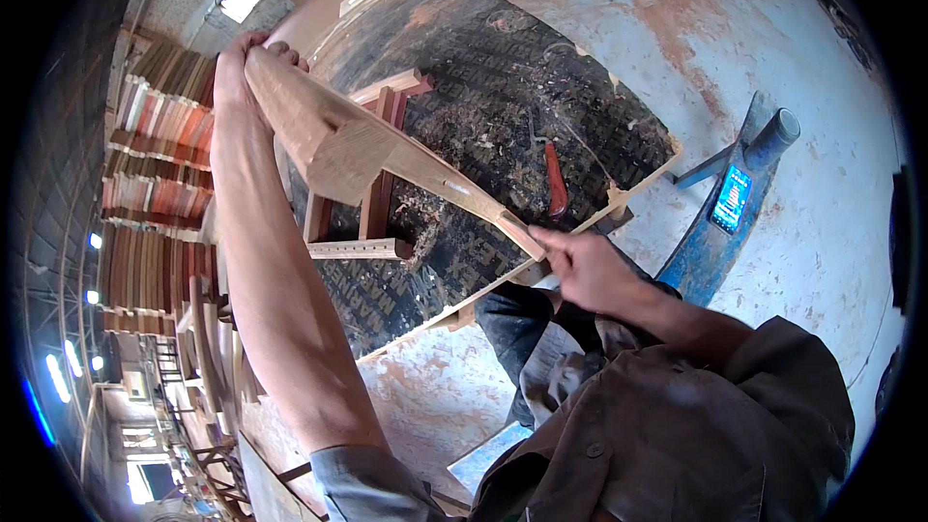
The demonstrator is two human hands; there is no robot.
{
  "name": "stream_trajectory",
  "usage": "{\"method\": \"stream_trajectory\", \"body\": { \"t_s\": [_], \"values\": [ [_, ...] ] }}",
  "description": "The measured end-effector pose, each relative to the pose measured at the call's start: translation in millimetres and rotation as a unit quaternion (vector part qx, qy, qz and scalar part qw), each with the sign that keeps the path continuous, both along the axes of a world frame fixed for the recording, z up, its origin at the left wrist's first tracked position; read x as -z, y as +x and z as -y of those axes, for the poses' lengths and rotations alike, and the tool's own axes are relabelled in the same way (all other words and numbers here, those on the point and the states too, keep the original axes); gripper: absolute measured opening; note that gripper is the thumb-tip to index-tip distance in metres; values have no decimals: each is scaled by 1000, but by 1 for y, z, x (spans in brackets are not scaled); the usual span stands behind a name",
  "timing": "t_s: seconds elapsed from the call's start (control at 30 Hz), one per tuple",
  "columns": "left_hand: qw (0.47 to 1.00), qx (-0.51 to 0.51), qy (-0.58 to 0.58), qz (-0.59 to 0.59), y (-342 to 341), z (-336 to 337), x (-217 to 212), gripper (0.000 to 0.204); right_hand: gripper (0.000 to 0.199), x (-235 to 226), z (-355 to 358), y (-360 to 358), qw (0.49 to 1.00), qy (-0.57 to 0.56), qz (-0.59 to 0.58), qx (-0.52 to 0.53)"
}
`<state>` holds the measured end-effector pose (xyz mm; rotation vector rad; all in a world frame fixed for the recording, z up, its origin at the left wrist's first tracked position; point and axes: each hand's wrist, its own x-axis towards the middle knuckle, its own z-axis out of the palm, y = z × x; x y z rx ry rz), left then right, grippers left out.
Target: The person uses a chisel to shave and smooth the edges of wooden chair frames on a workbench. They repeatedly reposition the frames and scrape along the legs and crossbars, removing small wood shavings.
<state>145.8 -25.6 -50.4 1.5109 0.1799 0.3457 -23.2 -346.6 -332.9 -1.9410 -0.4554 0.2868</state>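
Clasped in left hand [239, 63], grip of right hand [588, 271] unclear, a wooden piece [343, 150] overlaps a frame [358, 249] near a red tool [555, 179].

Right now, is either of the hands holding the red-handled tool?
No; the tool lies untouched on the black tabletop.
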Motion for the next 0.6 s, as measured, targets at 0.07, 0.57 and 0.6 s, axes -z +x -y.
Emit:
{"method": "stream_trajectory", "body": {
  "t_s": [0.07, 0.57, 0.6],
  "values": [
    [1000, -2, 17, 3, -3, 3, -4, 21, 41, 16, 3, 13, 977, 144, -153, 19],
    [989, -18, -26, -143, -132, 90, -29, 42, 34, 27, 42, 124, 874, -238, 398, 144],
    [984, 5, -11, -175, -129, 76, -37, 35, 30, 23, 46, 120, 868, -230, 417, 140]
  ]
}}
